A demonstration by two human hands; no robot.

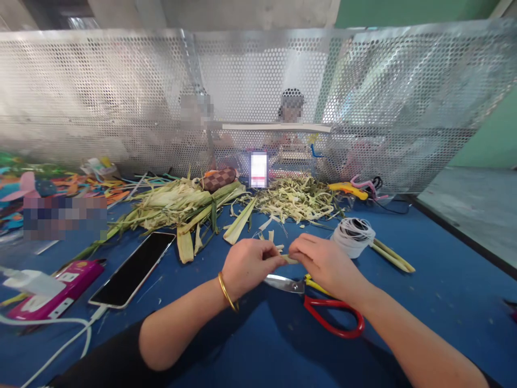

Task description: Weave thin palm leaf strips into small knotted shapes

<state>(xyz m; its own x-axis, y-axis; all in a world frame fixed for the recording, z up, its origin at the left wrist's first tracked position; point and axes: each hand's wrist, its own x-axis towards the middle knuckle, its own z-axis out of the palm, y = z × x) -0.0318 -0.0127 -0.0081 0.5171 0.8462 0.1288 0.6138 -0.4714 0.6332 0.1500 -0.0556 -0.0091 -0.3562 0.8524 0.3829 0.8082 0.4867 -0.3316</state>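
Observation:
Both hands meet over the middle of the blue table. Between their fingertips runs a short, pale green-yellow strip of plant leaf [288,258]. My left hand [251,265], with a gold bangle at the wrist, pinches its left end. At the other end my right hand [323,264] is closed on the same strip, its fingertips partly hidden. Below the hands lies a pair of scissors [335,318] with red handles, silver blades pointing left. A yellow-handled tool [317,284] is partly covered by my right hand. Small cut leaf pieces [271,235] lie just beyond the fingers.
Long leaves [173,202] and a heap of shredded strips [301,199] lie behind. A spool of white cord [353,237], cut stalks [391,256] and a yellow glue gun [349,189] are right. A phone [133,269] and magenta power strip [58,291] lie left. Perforated mesh [258,81] stands behind.

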